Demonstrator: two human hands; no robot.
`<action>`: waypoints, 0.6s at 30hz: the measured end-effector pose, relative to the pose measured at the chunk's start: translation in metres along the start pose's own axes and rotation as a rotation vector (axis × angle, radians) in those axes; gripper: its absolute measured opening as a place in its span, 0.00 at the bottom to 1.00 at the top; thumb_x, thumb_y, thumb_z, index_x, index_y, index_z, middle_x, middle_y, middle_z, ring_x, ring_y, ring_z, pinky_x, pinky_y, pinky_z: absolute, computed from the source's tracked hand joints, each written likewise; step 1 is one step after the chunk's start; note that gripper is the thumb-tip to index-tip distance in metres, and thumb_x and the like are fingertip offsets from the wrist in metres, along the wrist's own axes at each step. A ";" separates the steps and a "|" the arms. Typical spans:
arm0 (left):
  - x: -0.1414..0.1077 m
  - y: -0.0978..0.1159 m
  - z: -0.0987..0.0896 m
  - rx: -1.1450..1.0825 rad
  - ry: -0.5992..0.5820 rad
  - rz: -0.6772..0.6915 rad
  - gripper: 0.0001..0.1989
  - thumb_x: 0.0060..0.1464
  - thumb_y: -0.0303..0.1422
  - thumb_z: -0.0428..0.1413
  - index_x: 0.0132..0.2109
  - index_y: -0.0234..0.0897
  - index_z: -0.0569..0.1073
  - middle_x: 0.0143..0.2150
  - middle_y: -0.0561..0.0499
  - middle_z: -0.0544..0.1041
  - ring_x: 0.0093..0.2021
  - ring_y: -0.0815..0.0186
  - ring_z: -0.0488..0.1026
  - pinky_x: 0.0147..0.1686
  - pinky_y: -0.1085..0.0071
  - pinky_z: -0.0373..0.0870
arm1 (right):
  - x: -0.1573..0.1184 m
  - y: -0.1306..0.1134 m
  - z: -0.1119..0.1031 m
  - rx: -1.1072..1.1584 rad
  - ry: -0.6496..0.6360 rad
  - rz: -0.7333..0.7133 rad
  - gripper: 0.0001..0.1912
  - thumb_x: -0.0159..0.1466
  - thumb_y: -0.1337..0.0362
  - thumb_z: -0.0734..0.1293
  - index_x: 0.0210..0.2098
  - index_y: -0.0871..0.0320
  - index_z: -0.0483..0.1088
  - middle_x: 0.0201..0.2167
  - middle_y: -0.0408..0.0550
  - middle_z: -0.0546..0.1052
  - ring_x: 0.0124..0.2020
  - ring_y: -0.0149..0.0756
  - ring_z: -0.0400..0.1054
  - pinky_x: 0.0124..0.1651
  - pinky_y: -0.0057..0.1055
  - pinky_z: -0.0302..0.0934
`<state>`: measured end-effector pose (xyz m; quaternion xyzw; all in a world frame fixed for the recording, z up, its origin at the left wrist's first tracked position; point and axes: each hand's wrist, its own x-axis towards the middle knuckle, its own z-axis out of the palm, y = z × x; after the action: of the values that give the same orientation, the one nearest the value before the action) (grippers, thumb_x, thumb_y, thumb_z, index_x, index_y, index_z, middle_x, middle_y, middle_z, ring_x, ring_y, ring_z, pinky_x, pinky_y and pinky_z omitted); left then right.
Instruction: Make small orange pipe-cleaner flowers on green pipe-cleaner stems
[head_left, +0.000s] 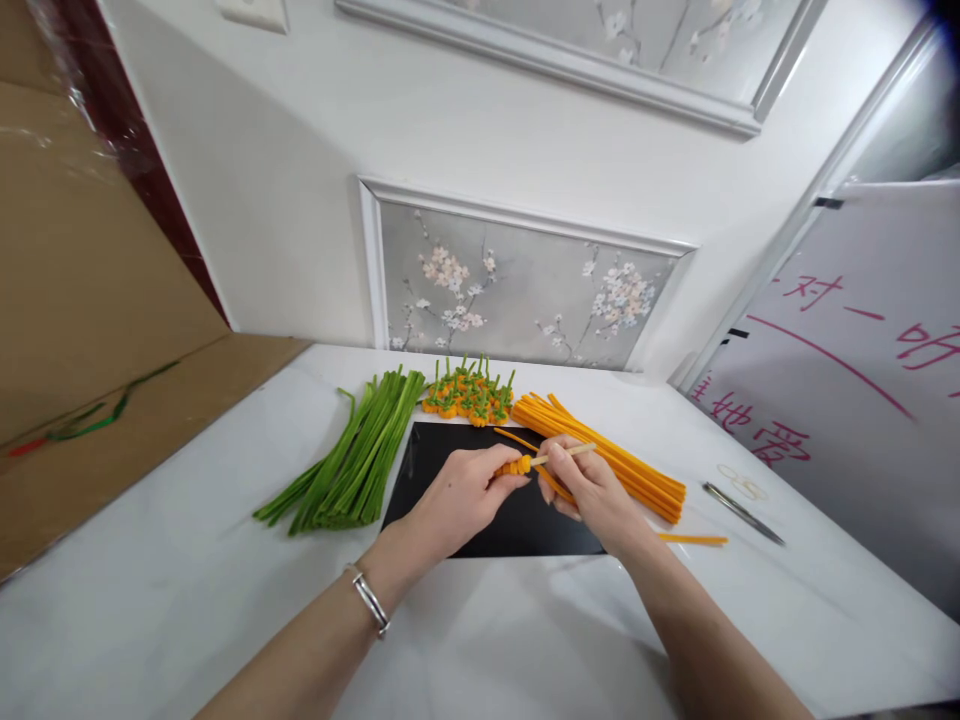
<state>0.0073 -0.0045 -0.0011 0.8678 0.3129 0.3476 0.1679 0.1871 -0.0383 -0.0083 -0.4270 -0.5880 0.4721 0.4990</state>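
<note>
Above a black mat [480, 543], my left hand [466, 497] pinches a coiled orange pipe cleaner [516, 467] that is wound around a thin wooden stick [577, 450]. My right hand [589, 490] grips the stick close to the coil, with its fingers closed. A loose orange strand [514, 437] runs past the right fingers at a slant. Behind the mat stands a cluster of small orange pieces with green stems [469, 393]. A bundle of orange pipe cleaners [634, 465] lies to the right, and a green bundle [360, 460] to the left.
Metal tweezers [744, 513] and thin clear rings [741, 482] lie on the white table [187, 600] at the right. One orange pipe cleaner [694, 540] rests nearer. Cardboard [90, 300] borders the left side, a white wall the back, and a sheet with red writing [847, 400] the right.
</note>
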 end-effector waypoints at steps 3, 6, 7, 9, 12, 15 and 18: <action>-0.001 0.000 0.001 0.075 -0.003 0.016 0.07 0.62 0.29 0.52 0.34 0.35 0.71 0.26 0.55 0.73 0.25 0.71 0.68 0.27 0.76 0.60 | 0.000 0.001 -0.001 0.010 -0.004 0.032 0.20 0.65 0.44 0.59 0.34 0.57 0.61 0.18 0.36 0.65 0.13 0.20 0.45 0.15 0.20 0.37; -0.003 -0.002 0.004 0.237 0.012 0.072 0.09 0.64 0.30 0.49 0.35 0.34 0.70 0.28 0.51 0.75 0.28 0.66 0.72 0.27 0.73 0.62 | 0.000 0.001 0.000 0.018 0.014 0.041 0.21 0.65 0.44 0.59 0.33 0.57 0.61 0.18 0.36 0.65 0.13 0.20 0.45 0.15 0.20 0.38; -0.003 -0.003 0.006 0.297 0.024 0.097 0.10 0.64 0.30 0.48 0.36 0.34 0.71 0.29 0.50 0.76 0.29 0.65 0.73 0.28 0.73 0.63 | 0.000 0.001 0.000 0.018 0.022 0.040 0.21 0.65 0.44 0.59 0.33 0.57 0.61 0.18 0.36 0.65 0.13 0.20 0.46 0.15 0.20 0.38; -0.004 -0.004 0.009 0.395 0.068 0.132 0.10 0.65 0.32 0.47 0.43 0.33 0.71 0.32 0.48 0.78 0.31 0.62 0.76 0.28 0.71 0.65 | 0.001 0.000 0.002 0.013 0.035 0.045 0.22 0.65 0.44 0.59 0.32 0.57 0.61 0.18 0.36 0.65 0.14 0.21 0.47 0.16 0.20 0.39; -0.005 -0.004 0.011 0.445 0.118 0.138 0.14 0.65 0.35 0.47 0.54 0.34 0.67 0.35 0.48 0.80 0.32 0.62 0.77 0.28 0.71 0.67 | 0.000 -0.001 0.005 0.000 0.045 0.051 0.23 0.64 0.43 0.60 0.29 0.57 0.61 0.17 0.37 0.64 0.14 0.21 0.46 0.15 0.21 0.38; -0.004 -0.002 0.009 0.415 0.082 0.156 0.11 0.66 0.32 0.45 0.49 0.36 0.69 0.35 0.51 0.79 0.33 0.64 0.77 0.28 0.72 0.66 | 0.000 -0.001 0.007 -0.015 0.045 0.048 0.26 0.63 0.41 0.60 0.25 0.58 0.60 0.17 0.37 0.63 0.14 0.21 0.46 0.15 0.22 0.38; -0.003 0.000 0.006 0.382 0.028 0.140 0.10 0.66 0.29 0.44 0.41 0.36 0.70 0.33 0.51 0.78 0.32 0.65 0.76 0.28 0.73 0.65 | -0.001 0.001 0.005 -0.050 0.040 0.061 0.27 0.63 0.40 0.59 0.24 0.58 0.61 0.17 0.38 0.62 0.14 0.21 0.46 0.16 0.22 0.37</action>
<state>0.0099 -0.0071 -0.0070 0.8986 0.3144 0.3047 -0.0286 0.1826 -0.0392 -0.0096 -0.4665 -0.5761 0.4637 0.4853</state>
